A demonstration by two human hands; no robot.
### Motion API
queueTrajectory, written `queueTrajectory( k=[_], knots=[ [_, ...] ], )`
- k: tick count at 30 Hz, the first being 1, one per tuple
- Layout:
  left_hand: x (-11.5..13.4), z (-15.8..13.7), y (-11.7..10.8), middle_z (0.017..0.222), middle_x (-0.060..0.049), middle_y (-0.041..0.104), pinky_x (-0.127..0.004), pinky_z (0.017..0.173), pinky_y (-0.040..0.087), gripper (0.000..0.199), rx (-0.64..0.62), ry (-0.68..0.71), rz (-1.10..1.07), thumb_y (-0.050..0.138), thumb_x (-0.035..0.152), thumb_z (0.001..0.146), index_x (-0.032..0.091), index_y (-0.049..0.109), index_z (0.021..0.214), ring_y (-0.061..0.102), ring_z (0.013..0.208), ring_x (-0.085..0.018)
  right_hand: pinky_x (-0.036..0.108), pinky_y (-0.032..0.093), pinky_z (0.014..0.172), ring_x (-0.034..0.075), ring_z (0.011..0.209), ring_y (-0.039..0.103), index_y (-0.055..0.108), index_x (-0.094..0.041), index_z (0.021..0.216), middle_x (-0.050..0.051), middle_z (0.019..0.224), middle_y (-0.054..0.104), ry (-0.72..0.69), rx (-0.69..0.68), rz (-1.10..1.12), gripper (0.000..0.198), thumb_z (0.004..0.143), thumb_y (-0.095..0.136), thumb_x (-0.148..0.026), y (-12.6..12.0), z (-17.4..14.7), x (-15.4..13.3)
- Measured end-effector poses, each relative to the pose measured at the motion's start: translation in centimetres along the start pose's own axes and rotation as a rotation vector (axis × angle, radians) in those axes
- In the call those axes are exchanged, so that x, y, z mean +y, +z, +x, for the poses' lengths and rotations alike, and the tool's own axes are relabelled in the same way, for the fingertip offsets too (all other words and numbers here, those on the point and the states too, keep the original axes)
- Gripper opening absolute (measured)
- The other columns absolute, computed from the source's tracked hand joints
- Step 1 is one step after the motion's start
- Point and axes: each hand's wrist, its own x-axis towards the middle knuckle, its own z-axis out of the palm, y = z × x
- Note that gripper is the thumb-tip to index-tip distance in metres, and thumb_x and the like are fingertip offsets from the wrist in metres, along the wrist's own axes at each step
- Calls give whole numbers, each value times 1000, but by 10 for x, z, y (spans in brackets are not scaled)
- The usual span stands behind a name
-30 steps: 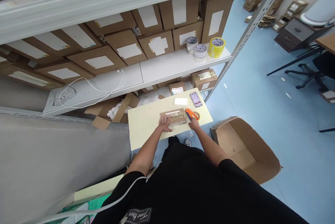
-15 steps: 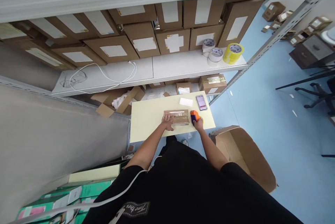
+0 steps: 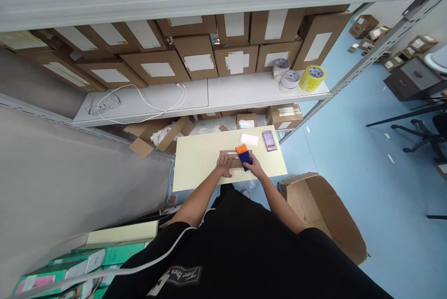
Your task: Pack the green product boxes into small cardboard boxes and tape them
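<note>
A small cardboard box [image 3: 236,164] with shiny tape along its top lies near the front edge of the cream-coloured table [image 3: 195,159]. My left hand [image 3: 224,166] rests flat on the box's left part, fingers spread. Wrapped around an orange and dark blue tape dispenser [image 3: 244,156], my right hand [image 3: 255,167] holds it over the right part of the box. Whether the dispenser touches the box I cannot tell. Behind the box are a white card [image 3: 249,139] and a blurred purple item [image 3: 269,140].
Ahead, a shelf [image 3: 237,88] carries labelled cartons [image 3: 199,61], tape rolls [image 3: 312,78] and a white cable [image 3: 153,112]. An opened carton [image 3: 181,130] sits left of the table's back. On the floor at right stands a large open box [image 3: 335,210].
My right hand has brought the tape dispenser leftward from beside the box to over its right part, tilting it. My left hand stays on the box. The view has shifted slightly.
</note>
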Motion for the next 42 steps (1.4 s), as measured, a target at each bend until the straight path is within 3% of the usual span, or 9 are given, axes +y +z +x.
queueTrajectory(
  k=[6, 11, 17, 20, 24, 29, 32, 37, 42],
  knots=[
    [-1, -7, -1, 170, -18, -25, -65, 125, -2, 136, 23, 30, -2, 79, 54, 67, 18, -4, 169, -24, 157, -42, 37, 51, 87, 23, 92, 63, 61, -23, 101, 2, 95, 69, -14, -89, 163, 49, 69, 85, -52, -10, -9, 0],
    [0, -18, -6, 174, -19, -11, -62, 127, 6, 121, 97, 49, -58, 78, 44, 73, 19, 11, 170, -11, 161, -41, 39, 52, 89, 25, 96, 65, 61, -24, 112, 4, 100, 72, -13, -206, 188, 57, 69, 87, -51, -12, -13, -1],
    [13, -42, -20, 159, -11, 52, -44, 121, 38, 53, 519, 82, -446, 63, 34, 92, 23, 63, 144, 43, 150, -33, 39, 53, 86, 25, 92, 66, 60, -24, 110, 3, 95, 70, -51, -149, 147, 57, 69, 84, -56, -3, -14, 8],
    [24, -44, -38, 141, -9, 69, -40, 117, 43, 42, 697, 108, -772, 56, 39, 98, 22, 72, 132, 60, 135, -29, 39, 53, 84, 25, 91, 67, 60, -24, 110, 3, 95, 70, -53, -186, 131, 56, 71, 83, -57, -4, -16, 10],
    [33, -35, -70, 135, -10, 73, -39, 113, 46, 44, 608, 212, -1050, 63, 50, 92, 19, 78, 120, 64, 129, -29, 40, 53, 83, 25, 88, 67, 58, -24, 109, 3, 92, 71, -52, -230, 123, 56, 70, 84, -55, -5, -18, 10],
    [35, -28, -93, 104, -9, 82, -36, 96, 53, 37, 374, 352, -1004, 79, 47, 73, 17, 83, 93, 73, 103, -28, 39, 53, 81, 24, 87, 66, 58, -23, 108, 2, 91, 70, -54, -246, 113, 54, 70, 85, -52, -2, -21, 8],
    [37, -29, -95, 86, -6, 80, -33, 85, 54, 28, 414, 328, -910, 76, 44, 74, 18, 81, 80, 72, 88, -24, 37, 53, 81, 24, 88, 65, 59, -23, 108, 2, 94, 69, -77, -229, 73, 54, 70, 83, -53, -3, -23, 7],
    [46, -34, -90, 81, -4, 77, -31, 79, 52, 28, 583, 285, -892, 66, 45, 82, 19, 77, 75, 69, 81, -20, 35, 50, 80, 22, 85, 61, 63, -23, 103, 1, 92, 67, -125, -124, -51, 47, 75, 77, -58, -12, -26, 0],
    [46, -39, -87, 77, -5, 76, -31, 75, 53, 36, 500, 338, -1069, 71, 53, 81, 18, 74, 73, 67, 74, -19, 33, 47, 74, 22, 79, 58, 63, -23, 91, 0, 81, 63, -127, -46, -155, 43, 80, 72, -64, -19, -31, -14]
  ],
)
